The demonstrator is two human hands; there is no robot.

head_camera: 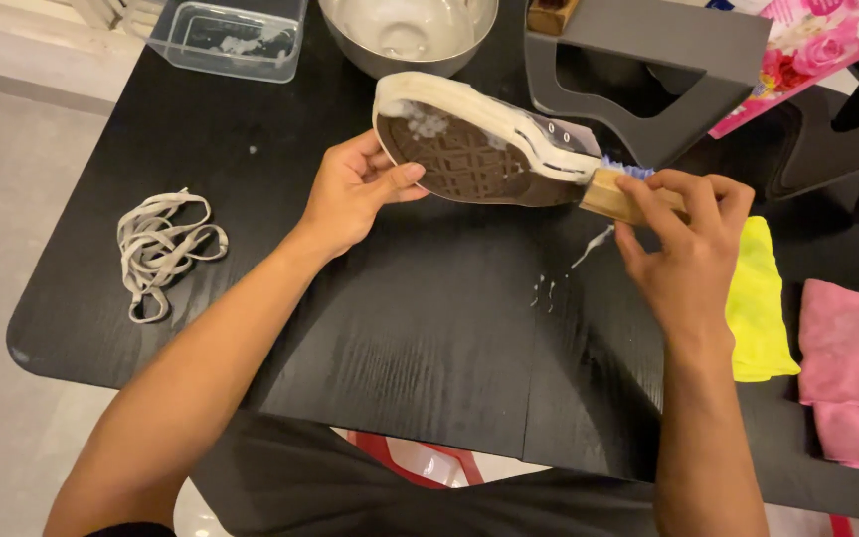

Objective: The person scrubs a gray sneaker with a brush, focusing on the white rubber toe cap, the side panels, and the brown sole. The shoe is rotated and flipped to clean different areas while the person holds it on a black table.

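Fingers of left hand (350,194) clasping upturned shoe (469,149), right hand (688,249) fingers clenched around wooden brush (618,197).

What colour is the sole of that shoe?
The sole is dark brown with a criss-cross tread, seen in the head view.
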